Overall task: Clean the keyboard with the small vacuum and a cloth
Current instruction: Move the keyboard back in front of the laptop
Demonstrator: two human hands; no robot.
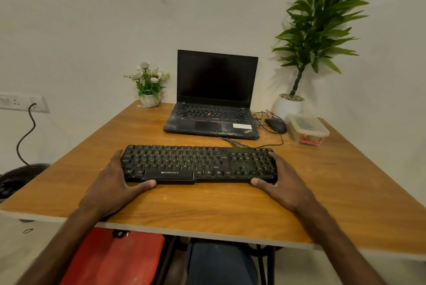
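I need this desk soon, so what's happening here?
A person holds the black wired Zebronics keyboard at both ends on the wooden table: left hand at its left end, right hand at its right. It lies flat in front of the open black laptop. No cleaning tools are in view, so cleaning hasn't visibly begun.

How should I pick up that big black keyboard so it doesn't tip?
Take the keyboard by its two short ends, one hand from each side, thumbs on the front edge, as the left hand and right hand hold it now. It is long, thin and flat, so a one-handed grab would likely tip it. Its cable leaves the back, so avoid that side.
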